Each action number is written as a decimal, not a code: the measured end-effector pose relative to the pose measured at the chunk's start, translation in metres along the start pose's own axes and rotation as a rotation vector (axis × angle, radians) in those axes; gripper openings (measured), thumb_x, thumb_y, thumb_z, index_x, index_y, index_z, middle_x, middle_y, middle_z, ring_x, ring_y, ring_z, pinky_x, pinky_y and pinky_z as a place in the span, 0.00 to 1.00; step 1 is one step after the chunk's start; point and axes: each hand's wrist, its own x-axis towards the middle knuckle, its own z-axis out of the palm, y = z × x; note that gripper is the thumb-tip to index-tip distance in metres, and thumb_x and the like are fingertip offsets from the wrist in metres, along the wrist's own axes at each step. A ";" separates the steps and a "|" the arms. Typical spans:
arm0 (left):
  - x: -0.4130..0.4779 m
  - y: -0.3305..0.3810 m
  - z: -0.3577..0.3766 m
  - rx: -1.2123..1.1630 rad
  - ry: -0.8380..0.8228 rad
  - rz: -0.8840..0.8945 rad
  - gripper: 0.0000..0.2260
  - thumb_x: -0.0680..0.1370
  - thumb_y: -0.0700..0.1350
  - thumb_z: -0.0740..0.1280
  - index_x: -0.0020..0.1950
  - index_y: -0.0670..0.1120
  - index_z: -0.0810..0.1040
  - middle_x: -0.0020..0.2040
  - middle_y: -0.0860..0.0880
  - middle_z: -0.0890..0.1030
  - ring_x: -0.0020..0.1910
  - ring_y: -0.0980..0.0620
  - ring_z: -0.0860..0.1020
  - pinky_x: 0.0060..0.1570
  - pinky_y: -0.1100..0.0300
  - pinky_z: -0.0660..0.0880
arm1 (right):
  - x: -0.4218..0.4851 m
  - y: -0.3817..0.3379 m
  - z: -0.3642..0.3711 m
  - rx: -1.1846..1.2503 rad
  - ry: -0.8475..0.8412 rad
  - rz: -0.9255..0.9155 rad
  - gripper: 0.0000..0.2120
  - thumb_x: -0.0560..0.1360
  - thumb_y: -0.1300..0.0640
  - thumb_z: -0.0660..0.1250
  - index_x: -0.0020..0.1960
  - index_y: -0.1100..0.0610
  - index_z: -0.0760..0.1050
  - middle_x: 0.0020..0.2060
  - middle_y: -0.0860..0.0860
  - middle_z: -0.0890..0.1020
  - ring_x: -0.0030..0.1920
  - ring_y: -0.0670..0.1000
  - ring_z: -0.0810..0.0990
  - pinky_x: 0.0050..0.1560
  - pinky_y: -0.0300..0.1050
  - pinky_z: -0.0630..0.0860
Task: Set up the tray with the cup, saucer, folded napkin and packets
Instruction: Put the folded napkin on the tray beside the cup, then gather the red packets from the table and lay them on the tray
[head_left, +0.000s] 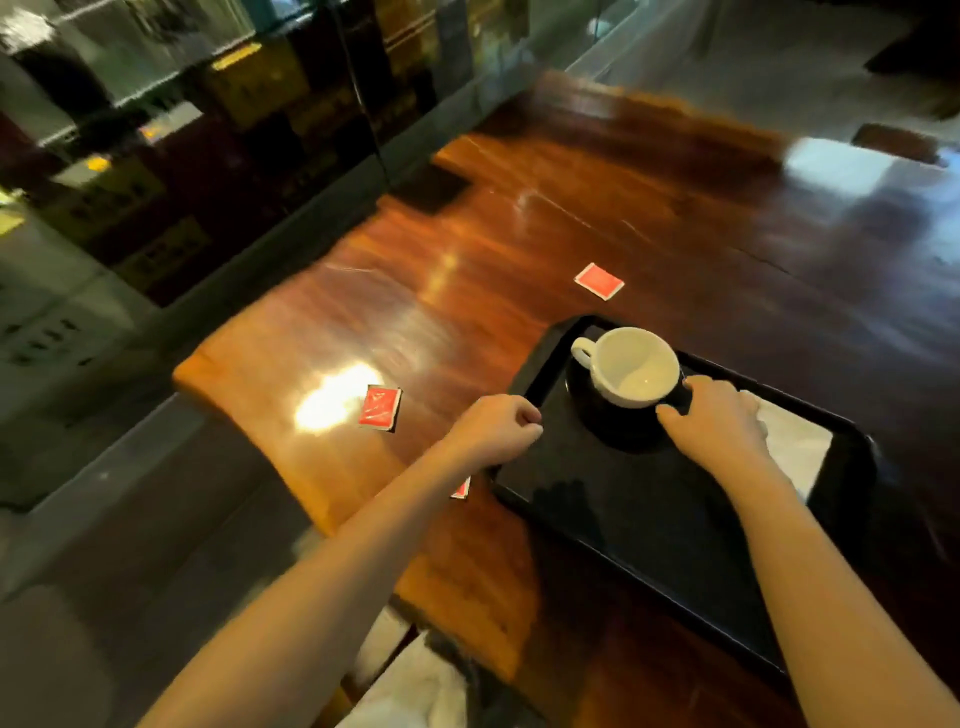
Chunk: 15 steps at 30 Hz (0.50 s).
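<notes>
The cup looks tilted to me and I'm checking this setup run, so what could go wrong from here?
1. The white cup leans on the dark saucer; the right hand on the saucer's edge could tip it.
2. The left hand grips the tray rim; a jerk might slide the saucer.
3. A red packet, half hidden by that forearm, could be missed.

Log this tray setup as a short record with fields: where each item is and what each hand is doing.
tray: black, on the wooden table
saucer: dark, on the tray
cup: white, empty, on the saucer
napkin: white, on the tray's right side
packets: red, off the tray; far, left, one partly hidden under the left forearm
left hand: closed on the tray's left rim
right hand: fingers at the saucer's edge
</notes>
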 end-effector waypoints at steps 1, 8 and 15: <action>-0.002 -0.015 -0.010 0.012 0.022 -0.036 0.14 0.77 0.46 0.64 0.60 0.44 0.78 0.60 0.46 0.80 0.60 0.47 0.76 0.61 0.54 0.73 | -0.005 -0.015 -0.003 -0.035 -0.011 -0.030 0.20 0.76 0.50 0.62 0.65 0.58 0.69 0.60 0.60 0.74 0.63 0.63 0.67 0.58 0.58 0.69; -0.005 -0.108 -0.037 0.144 0.016 -0.167 0.21 0.74 0.46 0.68 0.66 0.44 0.73 0.64 0.46 0.77 0.61 0.47 0.75 0.59 0.56 0.72 | -0.049 -0.114 0.030 -0.156 0.033 -0.352 0.15 0.77 0.50 0.59 0.58 0.56 0.75 0.51 0.55 0.80 0.55 0.58 0.75 0.51 0.51 0.73; 0.004 -0.149 0.015 0.282 -0.005 0.007 0.23 0.71 0.53 0.71 0.62 0.48 0.69 0.60 0.45 0.73 0.58 0.45 0.72 0.55 0.51 0.74 | -0.072 -0.170 0.115 -0.342 -0.106 -0.566 0.13 0.78 0.53 0.59 0.61 0.53 0.73 0.56 0.52 0.78 0.58 0.54 0.71 0.55 0.48 0.68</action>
